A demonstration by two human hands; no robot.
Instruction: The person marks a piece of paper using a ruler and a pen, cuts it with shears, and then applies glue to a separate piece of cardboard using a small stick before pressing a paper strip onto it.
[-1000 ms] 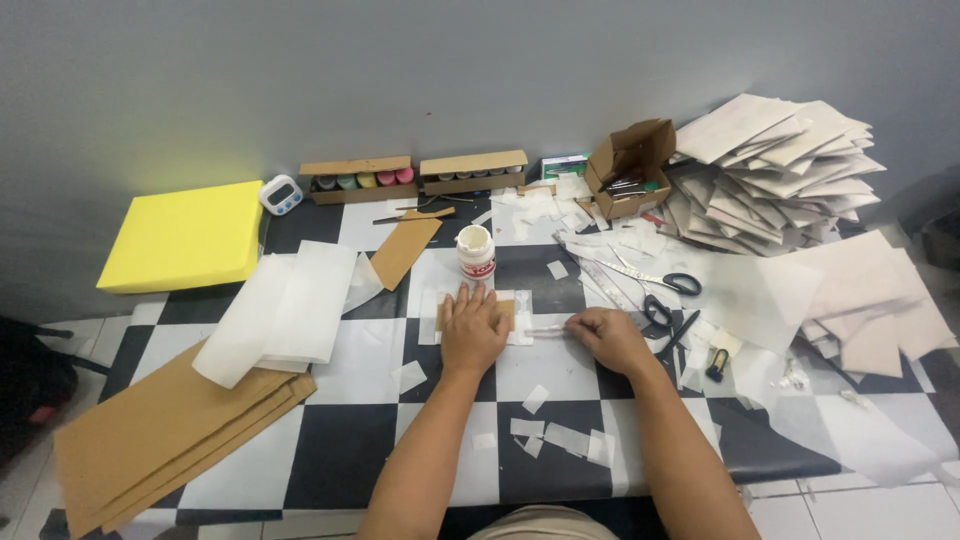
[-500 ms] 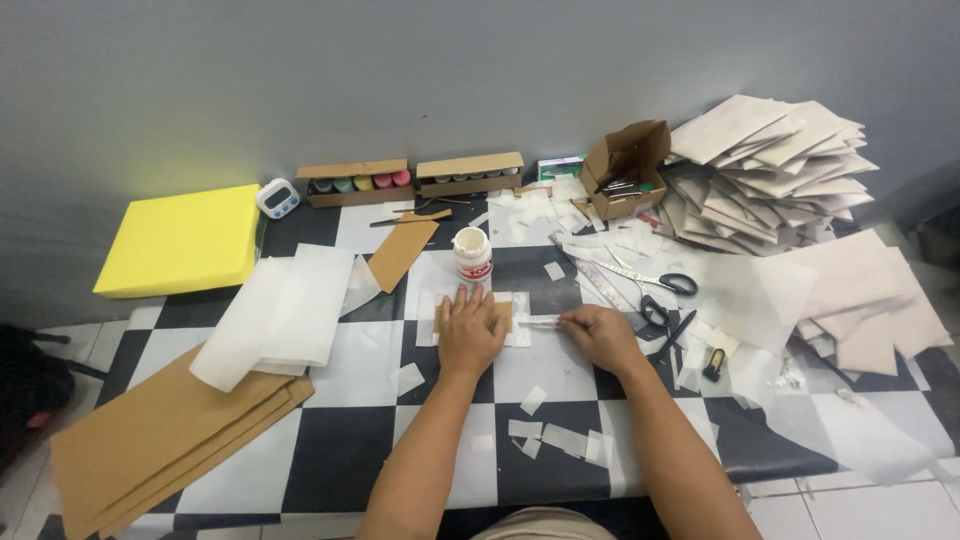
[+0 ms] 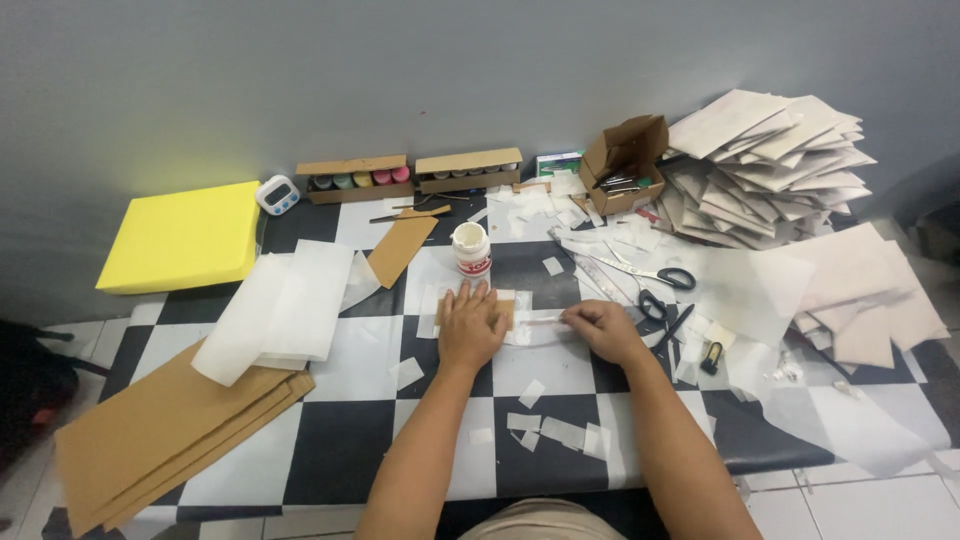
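Note:
My left hand lies flat, fingers spread, pressing a small brown paper piece that rests on translucent white paper on the checkered table. My right hand is just to its right, fingers pinched on a thin white strip that runs toward the brown piece. A white glue jar with a red label stands open right behind my left hand.
Two pairs of scissors and a ruler lie right of my right hand. Stacks of brown sheets and white sheets sit left, a yellow block far left. Cardboard boxes, a timer and a heap of envelopes line the back.
My right hand has slid a little to the right along the white strip. My left hand stays pressed on the brown piece.

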